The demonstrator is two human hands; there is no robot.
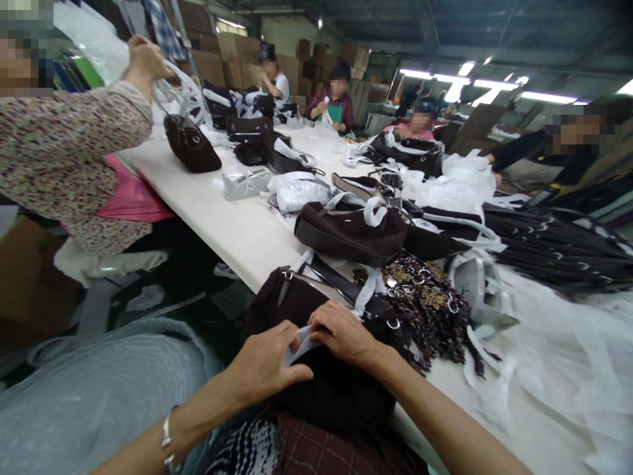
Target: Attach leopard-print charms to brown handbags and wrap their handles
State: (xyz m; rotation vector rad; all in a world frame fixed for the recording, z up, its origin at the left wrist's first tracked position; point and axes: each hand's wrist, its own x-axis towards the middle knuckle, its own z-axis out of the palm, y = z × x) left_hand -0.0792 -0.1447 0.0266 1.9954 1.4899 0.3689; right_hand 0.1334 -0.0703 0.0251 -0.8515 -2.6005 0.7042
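Observation:
A dark brown handbag (336, 389) stands at the table's near edge, right in front of me. Over its front, my left hand (271, 359) and my right hand (341, 333) both grip a strip of white wrapping paper (301, 344). The left fingers pinch the strip's left end, with the thumb stretched out below. My right fingers curl over its other end. White wrapping also covers part of the bag's handle (329, 277), which rises behind my hands. A silver buckle (287, 276) shows on the bag's upper left.
More dark bags (351, 231) lie along the white table (198, 218). A heap of chains and charms (425, 297) sits right of my bag, beside a tape dispenser (482, 290). A big roll of bubble wrap (113, 396) stands at lower left. A co-worker's sleeve (74, 145) is at left.

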